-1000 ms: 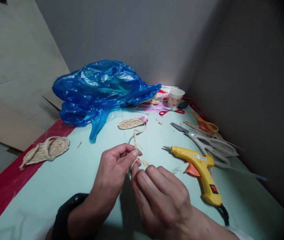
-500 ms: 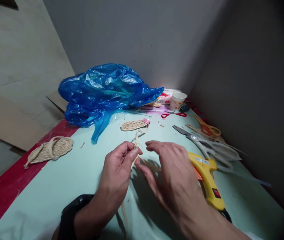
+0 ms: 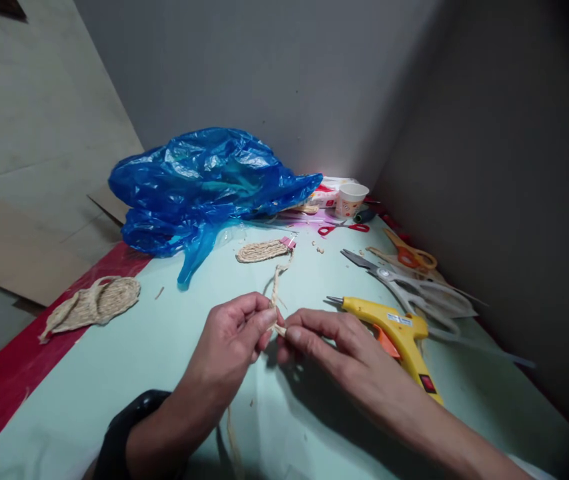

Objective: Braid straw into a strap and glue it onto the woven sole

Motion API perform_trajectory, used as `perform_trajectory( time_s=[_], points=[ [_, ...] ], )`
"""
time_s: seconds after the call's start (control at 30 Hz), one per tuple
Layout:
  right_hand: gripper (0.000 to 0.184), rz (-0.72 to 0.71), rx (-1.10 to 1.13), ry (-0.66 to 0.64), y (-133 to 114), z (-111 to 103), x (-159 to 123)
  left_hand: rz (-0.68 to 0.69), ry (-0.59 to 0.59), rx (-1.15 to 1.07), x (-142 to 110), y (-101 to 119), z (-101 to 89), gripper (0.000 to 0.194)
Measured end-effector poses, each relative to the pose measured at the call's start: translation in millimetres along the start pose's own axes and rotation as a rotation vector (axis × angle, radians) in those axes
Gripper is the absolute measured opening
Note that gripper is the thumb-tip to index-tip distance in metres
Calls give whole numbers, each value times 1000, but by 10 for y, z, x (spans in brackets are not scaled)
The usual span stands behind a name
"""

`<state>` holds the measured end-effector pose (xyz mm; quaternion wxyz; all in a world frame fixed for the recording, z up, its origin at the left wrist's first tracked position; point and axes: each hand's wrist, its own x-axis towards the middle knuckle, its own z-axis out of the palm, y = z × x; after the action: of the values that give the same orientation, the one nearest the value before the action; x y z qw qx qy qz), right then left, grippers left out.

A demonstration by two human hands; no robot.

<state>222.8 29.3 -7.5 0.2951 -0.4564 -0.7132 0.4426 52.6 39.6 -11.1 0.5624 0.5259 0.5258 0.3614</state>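
Note:
Between thumb and fingers, my left hand (image 3: 241, 330) pinches a pale braided straw cord (image 3: 276, 285). From there the cord runs up to a small coiled straw sole (image 3: 263, 251), which has a pink clip (image 3: 288, 243) at its right end. My right hand (image 3: 331, 343) is closed on a loose straw strand (image 3: 279, 329) just right of the left fingertips. Another strand (image 3: 233, 433) hangs below my left hand toward the near edge. Right beside my right hand lies a yellow glue gun (image 3: 404, 327), nozzle pointing left.
A woven straw slipper (image 3: 97, 303) lies at the left on the red strip. Blue plastic bag (image 3: 209, 180) and paper cup (image 3: 351, 200) stand at the back. Large scissors (image 3: 394, 277), orange-handled scissors (image 3: 411, 253) and red-handled scissors (image 3: 343, 229) lie toward the right.
My right hand was spread apart beside the cord; its fingers have closed on a strand near the left fingertips. The left hand keeps its pinch. The view has shifted slightly.

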Motion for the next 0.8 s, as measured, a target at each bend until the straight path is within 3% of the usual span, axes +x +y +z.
perform_trajectory(
  time_s=[0.07,0.23,0.53,0.63,0.8],
  points=[
    [23,32,96,75,20,-21,55,15,-33,60,6,-22,-4,27],
    [27,102,489,125,122,40,216,-30,-114,68,10,-55,49,25],
    [22,120,496,367,182,141,301,-46,-115,-66,57,-86,76,23],
    [23,81,528,291,180,108,285,-70,-98,-72,71,-92,65,22],
    [17,93,440,-34,143,89,165,-72,-71,-104,86,-90,53,20]
  ],
)
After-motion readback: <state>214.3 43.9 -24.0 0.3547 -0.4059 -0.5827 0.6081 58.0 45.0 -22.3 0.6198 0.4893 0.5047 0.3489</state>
